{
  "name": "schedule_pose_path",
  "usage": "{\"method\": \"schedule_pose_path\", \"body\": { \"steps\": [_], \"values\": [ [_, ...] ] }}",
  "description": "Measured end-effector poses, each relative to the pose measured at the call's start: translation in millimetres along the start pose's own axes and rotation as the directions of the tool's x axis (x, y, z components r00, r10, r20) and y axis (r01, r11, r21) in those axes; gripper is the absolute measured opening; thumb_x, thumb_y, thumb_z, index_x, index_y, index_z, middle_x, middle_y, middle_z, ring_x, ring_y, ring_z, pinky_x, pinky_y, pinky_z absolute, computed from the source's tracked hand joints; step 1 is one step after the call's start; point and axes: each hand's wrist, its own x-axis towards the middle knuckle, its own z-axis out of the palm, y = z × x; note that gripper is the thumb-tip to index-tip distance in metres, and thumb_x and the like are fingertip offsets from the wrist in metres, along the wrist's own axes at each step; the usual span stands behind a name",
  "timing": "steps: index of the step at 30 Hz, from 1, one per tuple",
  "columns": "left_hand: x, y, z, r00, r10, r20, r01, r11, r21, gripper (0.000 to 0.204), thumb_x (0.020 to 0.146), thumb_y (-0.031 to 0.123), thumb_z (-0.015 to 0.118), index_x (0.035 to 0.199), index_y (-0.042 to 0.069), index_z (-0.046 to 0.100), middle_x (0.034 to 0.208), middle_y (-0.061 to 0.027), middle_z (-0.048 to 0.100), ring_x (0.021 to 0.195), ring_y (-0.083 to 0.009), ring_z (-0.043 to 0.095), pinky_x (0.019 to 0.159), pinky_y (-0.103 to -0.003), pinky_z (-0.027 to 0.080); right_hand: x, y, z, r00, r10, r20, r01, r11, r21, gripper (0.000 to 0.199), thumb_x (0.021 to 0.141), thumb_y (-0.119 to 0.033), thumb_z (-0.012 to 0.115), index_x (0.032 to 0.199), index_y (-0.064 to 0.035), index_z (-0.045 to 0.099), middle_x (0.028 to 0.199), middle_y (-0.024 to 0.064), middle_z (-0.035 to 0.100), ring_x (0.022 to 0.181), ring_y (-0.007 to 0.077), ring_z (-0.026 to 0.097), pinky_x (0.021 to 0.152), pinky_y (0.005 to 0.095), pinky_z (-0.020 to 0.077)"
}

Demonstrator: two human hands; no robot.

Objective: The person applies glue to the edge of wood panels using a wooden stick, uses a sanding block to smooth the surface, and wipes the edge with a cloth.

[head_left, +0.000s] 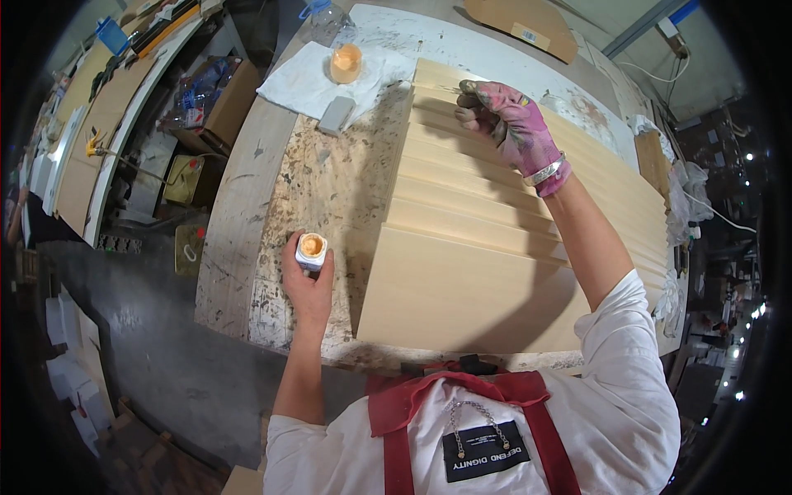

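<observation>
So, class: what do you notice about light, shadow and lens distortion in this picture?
Head view: black curved rim, the table's edges bowed; right arm casting a dark shadow on the pale panels; small lamps glaring against the dim far right; jar in the left hand fairly sharp.

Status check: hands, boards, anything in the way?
Left hand around open white jar. Gloved right hand over pale boards, contact unclear. Boards overlapped in steps. Grey block left of boards, clear of hands.
</observation>
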Motion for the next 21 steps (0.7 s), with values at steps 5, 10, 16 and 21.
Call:
{"method": "schedule_pose_path", "body": {
  "steps": [5,10,16,21],
  "values": [
    [0.8,-1.4,0.4,1.0,0.018,-0.001,-0.018,1.0,0.023,0.049,0.081,0.0,0.063,0.125,0.001,0.043,0.114,-0.0107,0.051,0.101,-0.0175,0.052,0.087,-0.029,0.043,4.3,-9.5,1.8,0.982,-0.17,-0.077,0.131,0.924,-0.359,0.023,0.088,-0.012,0.059,0.105,0.0024,0.059,0.081,0.0068,0.061,0.067,0.0125,0.058,0.053,0.0238,0.0487],
    [1.6,0.2,1.0,0.999,0.054,-0.005,-0.054,0.996,0.064,0.048,0.08,0.001,0.065,0.123,0.0,0.045,0.111,-0.0105,0.052,0.1,-0.0173,0.052,0.085,-0.029,0.044,17.1,-19.4,-4.2,0.989,-0.149,0.02,0.133,0.804,-0.58,0.017,0.087,-0.012,0.058,0.097,0.0005,0.064,0.072,0.0003,0.056,0.061,0.0071,0.05,0.053,0.0195,0.043],
    [1.5,1.8,3.4,0.998,0.047,-0.042,-0.046,0.999,0.022,0.046,0.075,0.001,0.068,0.118,0.0,0.049,0.107,-0.0129,0.053,0.098,-0.0237,0.055,0.085,-0.033,0.044,33.2,-22.6,-4.9,0.99,-0.063,0.126,0.131,0.742,-0.658,0.015,0.088,-0.011,0.056,0.095,-0.0008,0.064,0.07,-0.0011,0.054,0.059,0.0058,0.046,0.053,0.0194,0.0402],
    [1.9,0.6,3.7,0.997,0.057,-0.055,-0.055,0.998,0.042,0.047,0.075,0.002,0.068,0.118,0.0,0.049,0.108,-0.0131,0.053,0.098,-0.0238,0.055,0.085,-0.033,0.044,42.6,-27.2,0.7,0.988,-0.046,0.15,0.144,0.646,-0.75,0.014,0.085,-0.007,0.054,0.092,-0.0001,0.064,0.069,-0.0005,0.056,0.06,0.0059,0.048,0.053,0.0201,0.0405]
  ]
}}
